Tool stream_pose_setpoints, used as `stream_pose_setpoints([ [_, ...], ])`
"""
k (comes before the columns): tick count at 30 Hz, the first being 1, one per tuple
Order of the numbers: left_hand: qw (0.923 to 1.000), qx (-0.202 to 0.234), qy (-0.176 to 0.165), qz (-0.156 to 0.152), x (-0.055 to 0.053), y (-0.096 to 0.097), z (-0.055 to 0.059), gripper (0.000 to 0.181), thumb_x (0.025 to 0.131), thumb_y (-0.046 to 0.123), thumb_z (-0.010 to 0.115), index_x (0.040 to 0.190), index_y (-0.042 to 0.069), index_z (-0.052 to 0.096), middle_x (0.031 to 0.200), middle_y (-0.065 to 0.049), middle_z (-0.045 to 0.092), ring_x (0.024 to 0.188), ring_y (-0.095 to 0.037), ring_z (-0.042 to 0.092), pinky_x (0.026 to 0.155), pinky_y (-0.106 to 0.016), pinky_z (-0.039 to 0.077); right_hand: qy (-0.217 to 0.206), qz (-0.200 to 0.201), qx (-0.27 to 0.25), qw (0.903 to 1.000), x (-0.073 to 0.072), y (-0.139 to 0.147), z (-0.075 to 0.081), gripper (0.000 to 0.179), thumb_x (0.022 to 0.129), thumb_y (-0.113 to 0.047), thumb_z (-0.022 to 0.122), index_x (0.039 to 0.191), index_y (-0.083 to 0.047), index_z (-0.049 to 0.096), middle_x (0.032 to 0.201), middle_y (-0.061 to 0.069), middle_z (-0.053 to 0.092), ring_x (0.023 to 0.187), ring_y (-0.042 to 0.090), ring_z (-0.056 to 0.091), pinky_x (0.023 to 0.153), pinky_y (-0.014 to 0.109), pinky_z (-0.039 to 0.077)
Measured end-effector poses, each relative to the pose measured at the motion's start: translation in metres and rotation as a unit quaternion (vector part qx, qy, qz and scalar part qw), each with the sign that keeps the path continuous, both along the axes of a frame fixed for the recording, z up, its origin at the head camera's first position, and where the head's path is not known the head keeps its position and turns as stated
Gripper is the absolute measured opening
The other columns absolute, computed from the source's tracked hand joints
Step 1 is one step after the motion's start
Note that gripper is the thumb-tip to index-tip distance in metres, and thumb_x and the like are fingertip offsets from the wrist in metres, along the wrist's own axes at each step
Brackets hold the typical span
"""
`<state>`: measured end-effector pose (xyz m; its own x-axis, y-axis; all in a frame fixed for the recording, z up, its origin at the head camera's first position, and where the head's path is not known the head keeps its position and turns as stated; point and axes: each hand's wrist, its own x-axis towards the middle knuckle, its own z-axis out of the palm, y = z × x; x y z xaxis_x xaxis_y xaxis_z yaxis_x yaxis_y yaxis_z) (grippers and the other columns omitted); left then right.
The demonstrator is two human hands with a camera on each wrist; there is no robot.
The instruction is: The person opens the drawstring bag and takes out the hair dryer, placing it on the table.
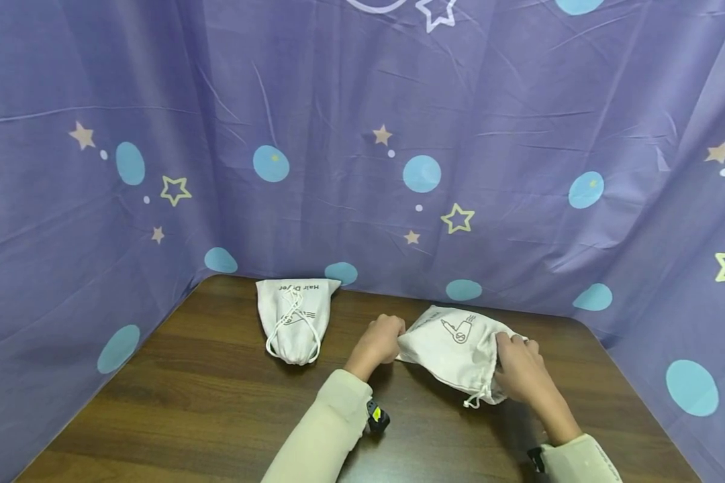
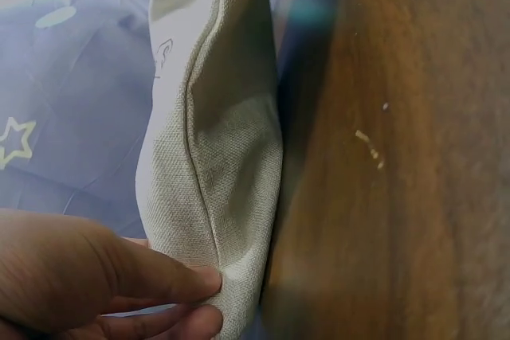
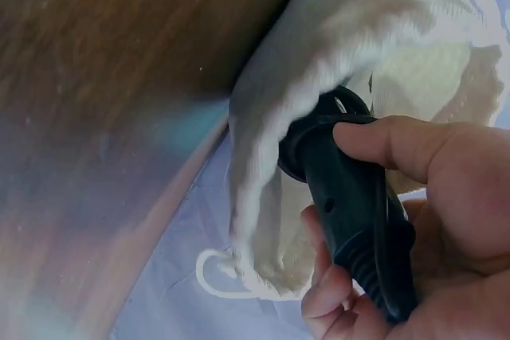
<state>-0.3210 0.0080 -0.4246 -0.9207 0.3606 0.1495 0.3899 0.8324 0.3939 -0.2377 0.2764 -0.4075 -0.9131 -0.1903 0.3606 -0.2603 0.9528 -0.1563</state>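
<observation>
A white cloth drawstring bag (image 1: 441, 352) with a hair dryer printed on it lies tilted at the right of the table. My left hand (image 1: 382, 339) pinches its closed bottom corner between thumb and fingers, close to the seam (image 2: 191, 109) in the left wrist view. At the bag's open mouth, my right hand (image 1: 522, 372) grips the black handle of a hair dryer (image 3: 339, 189), its cord running along the handle. The dryer's other end is hidden inside the bag. A white drawstring loop (image 3: 211, 276) hangs from the mouth.
A second white drawstring bag (image 1: 272, 308), marked "Hair Dryer", lies at the back left of the brown wooden table (image 1: 217, 396), its cord on top. Purple curtain (image 1: 338, 201) with stars and blue dots encloses the back and sides.
</observation>
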Motion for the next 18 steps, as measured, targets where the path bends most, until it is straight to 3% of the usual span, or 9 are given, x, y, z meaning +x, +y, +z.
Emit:
stream_pose_setpoints([
  [3, 0.9999, 0.008, 0.0, 0.014, -0.002, -0.003, 0.001, 0.029, 0.076, -0.013, 0.068, 0.072, 0.014, 0.057, 0.078, -0.003, 0.057, 0.069, -0.022, 0.052, 0.06, -0.034, 0.045, -0.005, 0.006, 0.0, 1.0, 0.001, 0.003, 0.002, 0.04, 0.082, -0.008, 0.074, 0.113, 0.01, 0.056, 0.099, 0.031, 0.059, 0.088, 0.054, 0.053, 0.069, 0.064, 0.047],
  [7, 0.9978, 0.017, 0.013, 0.063, -0.003, -0.009, 0.002, 0.029, 0.078, -0.012, 0.07, 0.071, 0.014, 0.058, 0.084, -0.007, 0.064, 0.076, -0.028, 0.063, 0.062, -0.038, 0.05, -0.017, 0.013, -0.006, 0.9998, 0.001, 0.009, 0.004, 0.048, 0.087, -0.012, 0.075, 0.124, 0.012, 0.055, 0.109, 0.033, 0.06, 0.092, 0.053, 0.054, 0.073, 0.064, 0.048],
  [11, 0.9938, 0.021, 0.026, 0.106, -0.003, -0.013, 0.003, 0.024, 0.079, -0.008, 0.074, 0.076, 0.013, 0.063, 0.092, -0.012, 0.07, 0.087, -0.037, 0.069, 0.063, -0.045, 0.056, -0.015, 0.025, -0.017, 0.9994, 0.002, 0.014, 0.005, 0.043, 0.087, -0.012, 0.076, 0.119, 0.009, 0.058, 0.107, 0.028, 0.063, 0.091, 0.046, 0.056, 0.075, 0.06, 0.046],
  [14, 0.9963, -0.006, 0.016, 0.085, -0.002, -0.015, 0.004, 0.023, 0.079, -0.005, 0.076, 0.088, 0.012, 0.064, 0.1, -0.011, 0.069, 0.094, -0.035, 0.068, 0.067, -0.047, 0.057, -0.014, 0.034, -0.026, 0.999, 0.001, 0.016, 0.004, 0.04, 0.086, -0.012, 0.077, 0.116, 0.007, 0.059, 0.104, 0.024, 0.064, 0.092, 0.043, 0.058, 0.078, 0.057, 0.044],
  [18, 0.9988, -0.045, -0.018, -0.006, -0.001, -0.016, 0.004, 0.043, 0.072, -0.001, 0.083, 0.105, 0.014, 0.06, 0.107, -0.007, 0.061, 0.101, -0.03, 0.059, 0.08, -0.044, 0.054, -0.016, 0.032, -0.043, 0.9984, -0.003, 0.017, 0.004, 0.042, 0.083, -0.013, 0.078, 0.114, 0.009, 0.059, 0.101, 0.024, 0.066, 0.093, 0.044, 0.06, 0.08, 0.056, 0.042],
])
